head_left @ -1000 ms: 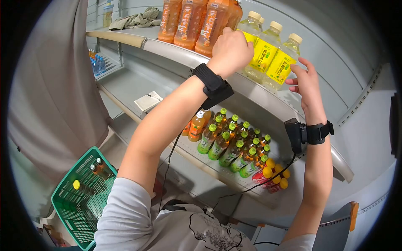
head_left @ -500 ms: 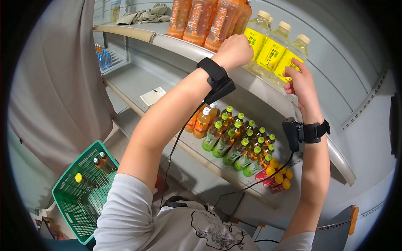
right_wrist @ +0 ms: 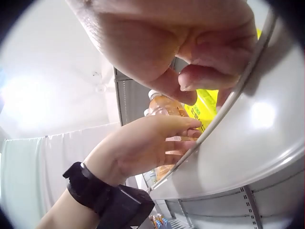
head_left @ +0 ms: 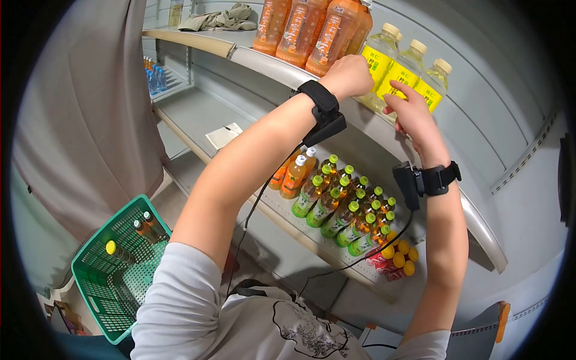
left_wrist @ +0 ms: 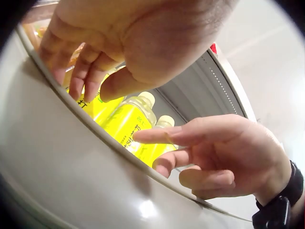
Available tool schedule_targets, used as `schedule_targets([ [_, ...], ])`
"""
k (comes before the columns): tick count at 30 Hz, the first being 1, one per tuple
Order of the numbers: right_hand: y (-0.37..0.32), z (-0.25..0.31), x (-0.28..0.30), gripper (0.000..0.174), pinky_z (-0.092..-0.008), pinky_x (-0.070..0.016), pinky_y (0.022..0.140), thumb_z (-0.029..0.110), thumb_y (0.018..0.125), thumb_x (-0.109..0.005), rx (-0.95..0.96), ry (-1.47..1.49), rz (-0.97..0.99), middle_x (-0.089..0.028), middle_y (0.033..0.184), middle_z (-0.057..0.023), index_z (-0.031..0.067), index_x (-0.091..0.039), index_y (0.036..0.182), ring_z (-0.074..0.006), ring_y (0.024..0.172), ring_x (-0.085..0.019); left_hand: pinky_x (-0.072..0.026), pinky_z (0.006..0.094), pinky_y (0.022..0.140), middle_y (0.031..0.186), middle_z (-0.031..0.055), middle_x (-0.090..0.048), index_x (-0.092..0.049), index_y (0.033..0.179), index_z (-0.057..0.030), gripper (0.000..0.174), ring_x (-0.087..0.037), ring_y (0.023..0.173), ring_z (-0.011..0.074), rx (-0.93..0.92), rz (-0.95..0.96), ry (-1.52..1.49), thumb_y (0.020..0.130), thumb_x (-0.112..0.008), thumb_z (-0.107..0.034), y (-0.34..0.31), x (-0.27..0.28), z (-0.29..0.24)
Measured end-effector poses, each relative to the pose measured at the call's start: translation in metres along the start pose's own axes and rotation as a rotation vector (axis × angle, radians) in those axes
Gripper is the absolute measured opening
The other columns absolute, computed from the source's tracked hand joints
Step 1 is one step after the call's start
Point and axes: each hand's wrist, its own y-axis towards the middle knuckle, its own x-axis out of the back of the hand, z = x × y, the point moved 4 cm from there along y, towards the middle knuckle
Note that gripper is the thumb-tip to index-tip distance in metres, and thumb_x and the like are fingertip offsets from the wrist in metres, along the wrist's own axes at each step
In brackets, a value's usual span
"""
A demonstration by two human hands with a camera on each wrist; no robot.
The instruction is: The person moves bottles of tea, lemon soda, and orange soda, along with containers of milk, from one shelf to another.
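Bottles with yellow labels (head_left: 401, 75) stand upright in a row at the front of the upper shelf. The left hand (head_left: 349, 77) is at the row's left end; in the left wrist view its fingers hang loosely extended beside the left label, and contact is unclear. The right hand (head_left: 417, 120) is in front of the middle and right bottles. Its index finger points across a label (left_wrist: 128, 131) and its other fingers are partly bent, with nothing held. In the right wrist view the left hand (right_wrist: 143, 145) reaches between orange bottles (right_wrist: 164, 106) and a yellow label (right_wrist: 205, 112).
Large orange bottles (head_left: 333, 36) stand left of the yellow ones, and a grey cloth (head_left: 219, 19) lies farther left. The lower shelf holds green-capped bottles (head_left: 336, 210), small orange bottles (head_left: 293, 177) and yellow-capped items (head_left: 399, 259). A green basket (head_left: 90, 300) with several bottles is at lower left.
The right hand has moved left, from the right yellow bottle's side to in front of the row. The left hand stays by the left yellow bottle. The head view has shifted slightly.
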Motion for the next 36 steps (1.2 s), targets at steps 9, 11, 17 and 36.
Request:
schedule_targets([
  [9,0.02,0.001,-0.02,0.052,-0.0272,-0.0415,0.04,0.019,0.074,-0.049,0.018,-0.148,0.114,-0.059,0.069,-0.0102,0.0005,-0.043,0.122,-0.0147,0.044,-0.052,-0.0435,0.0373,0.078,0.094,0.0238,-0.057,-0.058,0.093,0.0003,0.033,-0.055,0.092,0.0346,-0.043,0.099,0.006,0.073,-0.057,-0.026,-0.004,-0.005,0.006],
  [11,0.015,0.002,-0.021,0.052,-0.0276,-0.0421,0.041,0.019,0.074,-0.049,0.057,-0.176,0.086,-0.059,0.07,-0.011,0.0004,-0.043,0.122,-0.0152,0.044,-0.053,-0.0442,0.0343,0.076,0.093,0.022,-0.058,-0.055,0.099,0.0018,0.039,-0.056,0.09,0.03,-0.057,0.042,-0.019,0.074,-0.058,-0.029,-0.007,-0.011,0.016],
  [17,0.014,-0.005,-0.018,0.051,-0.0281,-0.0442,0.043,0.022,0.075,-0.05,0.075,-0.176,0.003,-0.061,0.074,-0.0123,0.0002,-0.044,0.121,-0.0156,0.048,-0.055,-0.0442,0.0341,0.074,0.09,0.0203,-0.058,-0.054,0.094,0.0036,0.034,-0.057,0.087,0.0291,0.066,-0.024,-0.427,0.076,-0.055,-0.025,-0.01,-0.004,0.027],
  [36,-0.199,-0.158,0.092,0.032,-0.0148,-0.0295,0.044,0.015,0.085,-0.046,-0.119,0.838,-0.89,-0.054,0.069,0.0009,-0.0029,-0.05,0.111,-0.0014,0.05,-0.041,-0.0426,0.025,0.059,0.071,0.0054,-0.056,-0.054,0.079,0.0003,0.01,-0.051,0.063,0.0116,-0.104,-0.759,-0.581,0.079,-0.054,-0.01,-0.097,-0.021,0.018],
])
